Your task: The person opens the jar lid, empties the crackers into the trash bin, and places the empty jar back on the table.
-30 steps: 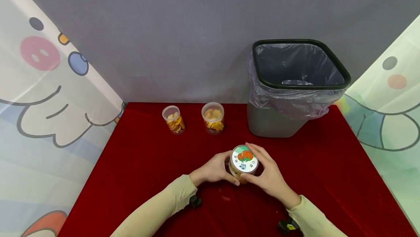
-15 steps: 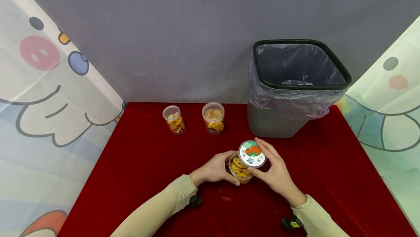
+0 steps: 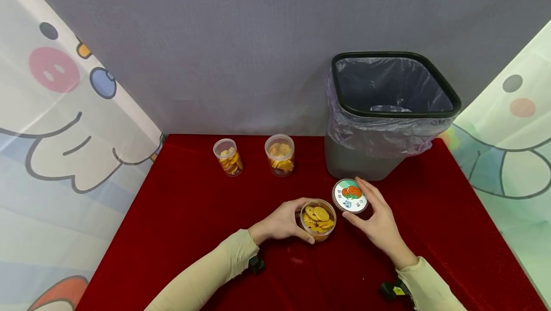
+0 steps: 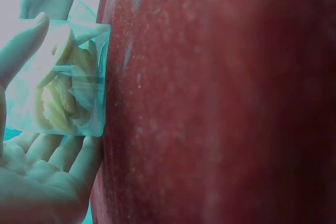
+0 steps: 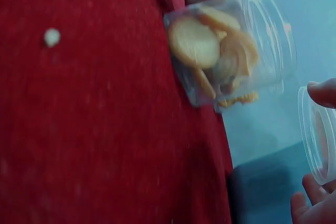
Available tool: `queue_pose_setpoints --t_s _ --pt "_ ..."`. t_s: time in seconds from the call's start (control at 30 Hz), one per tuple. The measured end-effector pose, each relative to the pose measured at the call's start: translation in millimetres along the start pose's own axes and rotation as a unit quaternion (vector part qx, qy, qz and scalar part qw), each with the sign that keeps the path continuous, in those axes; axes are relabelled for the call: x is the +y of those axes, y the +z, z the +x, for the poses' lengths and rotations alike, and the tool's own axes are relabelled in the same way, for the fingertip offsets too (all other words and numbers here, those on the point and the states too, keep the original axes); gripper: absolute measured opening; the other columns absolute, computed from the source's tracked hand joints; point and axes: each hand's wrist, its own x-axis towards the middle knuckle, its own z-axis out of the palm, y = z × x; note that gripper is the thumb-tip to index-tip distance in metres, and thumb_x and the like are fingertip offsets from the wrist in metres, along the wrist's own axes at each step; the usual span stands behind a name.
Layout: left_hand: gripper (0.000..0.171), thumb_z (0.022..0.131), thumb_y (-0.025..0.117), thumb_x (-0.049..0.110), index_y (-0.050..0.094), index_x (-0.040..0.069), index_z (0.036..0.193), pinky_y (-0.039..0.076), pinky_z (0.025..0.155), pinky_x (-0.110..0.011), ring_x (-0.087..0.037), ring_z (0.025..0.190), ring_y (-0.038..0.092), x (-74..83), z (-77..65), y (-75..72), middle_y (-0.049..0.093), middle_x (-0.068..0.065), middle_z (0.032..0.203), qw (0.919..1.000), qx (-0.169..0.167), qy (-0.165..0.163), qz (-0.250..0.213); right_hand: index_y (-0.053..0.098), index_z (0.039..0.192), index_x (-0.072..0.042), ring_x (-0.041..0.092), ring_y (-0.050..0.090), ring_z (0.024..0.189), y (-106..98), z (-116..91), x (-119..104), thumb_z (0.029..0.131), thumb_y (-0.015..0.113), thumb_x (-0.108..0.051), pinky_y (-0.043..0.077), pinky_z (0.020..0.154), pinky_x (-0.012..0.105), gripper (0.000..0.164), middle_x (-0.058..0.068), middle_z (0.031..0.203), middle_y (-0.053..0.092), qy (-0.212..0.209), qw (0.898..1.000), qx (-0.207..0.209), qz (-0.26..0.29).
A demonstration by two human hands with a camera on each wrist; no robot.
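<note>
At the near middle of a bench point(image 3: 185, 225) spread with red cloth, a person's left hand point(image 3: 284, 220) curls round a clear, round-mouthed plastic jar point(image 3: 324, 237) of golden biscuits point(image 3: 317, 217), a grip that likely keeps it steady and upright. Just to the right, the right hand point(image 3: 380, 225) pinches a round lid printed with orange fruit point(image 3: 350, 196) by its edges, thumb near and fingers far, the printed face turned up. The lid hangs above the bench, apart from the open jar. Farther back and left stand a slim clear jar point(image 3: 223, 148) and a wider clear jar point(image 3: 280, 159), seemingly set aside for working room. Far right, a grey plastic bin point(image 3: 361, 158) wears a translucent purple liner point(image 3: 389, 134), presumably folded outward to stay put.
</note>
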Motion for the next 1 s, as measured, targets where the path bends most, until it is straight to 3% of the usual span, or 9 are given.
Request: queue_pose_setpoints --t_s 0.43,0.57,0.67,0.8,1.0 --pt "0.089 0.069 0.094 0.014 0.047 0.018 0.145 0.043 0.102 -0.025 -0.006 0.123 0.054 -1.6 -0.6 -0.6 0.056 0.007 0.137 0.9999 -0.005 0.009 0.005 0.042 0.151 -0.005 0.029 0.044 0.131 -31 -8 30 0.077 0.089 -0.021 0.026 0.096 0.007 0.09 0.014 0.149 0.043 0.07 0.995 -0.008 -0.074" --pt "0.089 0.069 0.094 0.014 0.047 0.019 0.145 0.043 0.102 -0.025 -0.006 0.122 0.055 -2.0 0.0 -0.2 0.056 0.008 0.136 1.0 -0.006 0.006 0.0 0.038 0.152 -0.002 0.045 0.042 0.13 -46 -9 40 0.08 0.086 -0.025 0.037 0.104 0.038 0.09 0.022 0.149 0.04 0.1 0.991 -0.019 -0.091" --pt "0.089 0.07 0.094 0.015 0.047 0.02 0.145 0.043 0.102 -0.025 -0.006 0.122 0.055 -1.4 0.8 0.2 0.056 0.008 0.136 0.9999 -0.009 0.008 -0.001 0.034 0.153 0.0 0.051 0.039 0.13 -61 -8 48 0.082 0.085 -0.028 0.036 0.096 0.063 0.091 0.028 0.149 0.037 0.125 0.987 -0.029 -0.101" --pt "0.089 0.07 0.093 0.015 0.047 0.02 0.146 0.043 0.102 -0.024 -0.006 0.123 0.054 -0.6 1.1 0.3 0.056 0.008 0.137 0.9999 -0.011 0.005 -0.004 0.032 0.153 0.003 0.055 0.036 0.13 -75 -7 61 0.083 0.083 -0.03 0.033 0.095 0.069 0.093 0.032 0.15 0.033 0.148 0.982 -0.041 -0.109" --pt "0.089 0.069 0.094 0.014 0.047 0.019 0.146 0.043 0.102 -0.024 -0.006 0.123 0.054 -1.4 0.4 0.1 0.056 0.007 0.137 1.0 -0.007 0.002 -0.003 0.029 0.153 0.006 0.056 0.033 0.131 -78 -10 75 0.083 0.082 -0.033 0.031 0.095 0.07 0.095 0.035 0.15 0.03 0.171 0.976 -0.072 -0.112"
